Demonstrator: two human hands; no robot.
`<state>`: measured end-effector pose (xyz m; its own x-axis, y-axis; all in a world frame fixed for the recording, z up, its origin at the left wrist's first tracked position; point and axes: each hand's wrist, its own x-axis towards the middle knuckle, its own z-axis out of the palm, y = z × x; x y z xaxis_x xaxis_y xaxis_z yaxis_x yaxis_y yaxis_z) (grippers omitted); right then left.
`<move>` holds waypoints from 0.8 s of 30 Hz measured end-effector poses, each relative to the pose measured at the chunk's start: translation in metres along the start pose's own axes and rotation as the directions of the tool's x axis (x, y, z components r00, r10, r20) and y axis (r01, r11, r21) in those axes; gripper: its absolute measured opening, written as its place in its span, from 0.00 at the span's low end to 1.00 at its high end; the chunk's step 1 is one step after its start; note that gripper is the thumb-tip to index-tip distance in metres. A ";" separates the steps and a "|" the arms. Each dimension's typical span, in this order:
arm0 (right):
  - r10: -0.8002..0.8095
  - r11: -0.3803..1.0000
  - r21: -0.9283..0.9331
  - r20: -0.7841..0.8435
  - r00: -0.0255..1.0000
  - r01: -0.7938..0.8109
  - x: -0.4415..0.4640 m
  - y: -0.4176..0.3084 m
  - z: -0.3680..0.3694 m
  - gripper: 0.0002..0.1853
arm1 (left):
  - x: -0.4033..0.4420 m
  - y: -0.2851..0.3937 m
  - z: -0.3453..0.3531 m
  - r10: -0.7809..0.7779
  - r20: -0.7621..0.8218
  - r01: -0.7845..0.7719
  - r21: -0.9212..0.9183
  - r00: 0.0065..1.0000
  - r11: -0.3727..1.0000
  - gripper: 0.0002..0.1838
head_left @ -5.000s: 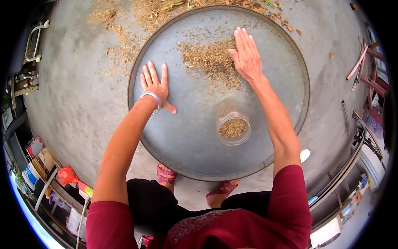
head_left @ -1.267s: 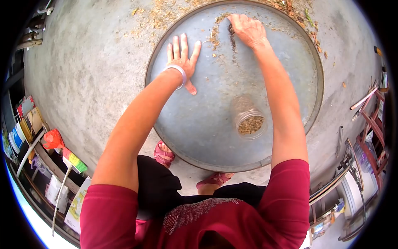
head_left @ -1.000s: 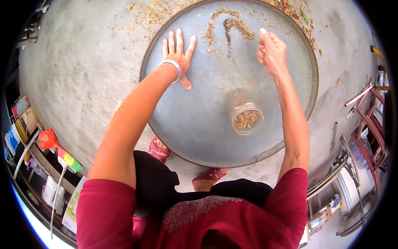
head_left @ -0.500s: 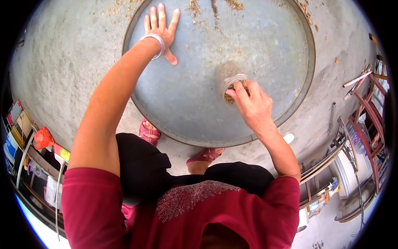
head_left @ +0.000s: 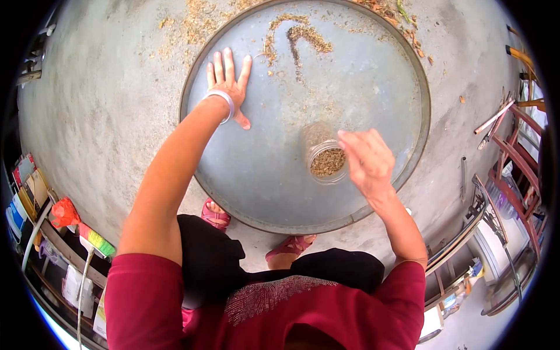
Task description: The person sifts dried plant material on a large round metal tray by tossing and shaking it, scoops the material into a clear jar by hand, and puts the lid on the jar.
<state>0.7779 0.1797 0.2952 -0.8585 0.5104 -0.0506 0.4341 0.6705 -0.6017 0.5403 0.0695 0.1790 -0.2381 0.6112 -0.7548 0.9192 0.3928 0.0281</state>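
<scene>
My left hand [head_left: 227, 81] lies flat with fingers spread on the left side of a large round metal tray [head_left: 262, 198]. A wristband circles that wrist. Right of the tray's middle stands a clear jar [head_left: 314, 140], its mouth uncovered, with brown seed-like grains [head_left: 328, 162] inside. My right hand [head_left: 368, 160] is at the right edge of the jar's mouth, thumb and fingers drawn together in a pinch. It is slightly blurred, and what the fingertips hold, if anything, cannot be made out. Toward the tray's far side, grains lie in a curved line [head_left: 294, 49].
Loose grains [head_left: 198, 23] and dry leaves [head_left: 411, 38] are scattered on the concrete floor beyond the tray. A broom [head_left: 96, 240] and shelf clutter stand at the left. Wooden frames [head_left: 516, 146] and other items are at the right. My sandalled feet [head_left: 290, 248] are by the near rim.
My right hand has lifted out of the jar's mouth to its right side, uncovering the grains inside. The left hand stays flat on the tray. The view has shifted, showing more of the far side.
</scene>
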 end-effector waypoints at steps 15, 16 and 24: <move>-0.152 0.879 -0.477 -0.251 0.956 0.015 0.153 0.144 0.079 0.32 | 0.000 -0.002 -0.005 0.027 0.030 -0.025 -0.058 0.999 0.998 0.78; -0.190 0.880 -0.471 -0.224 0.956 0.065 0.160 0.138 0.085 0.32 | 0.000 -0.002 -0.006 0.024 0.037 -0.022 -0.054 0.999 0.998 0.78; -0.435 0.859 -0.248 0.106 0.894 0.448 0.149 0.095 0.110 0.32 | -0.001 -0.002 -0.008 0.023 0.033 -0.021 -0.062 0.999 0.998 0.77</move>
<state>0.6613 0.2602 0.1428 -0.9855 0.1070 0.1320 0.0561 0.9382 -0.3415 0.5365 0.0739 0.1845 -0.2064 0.5969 -0.7754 0.9028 0.4218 0.0844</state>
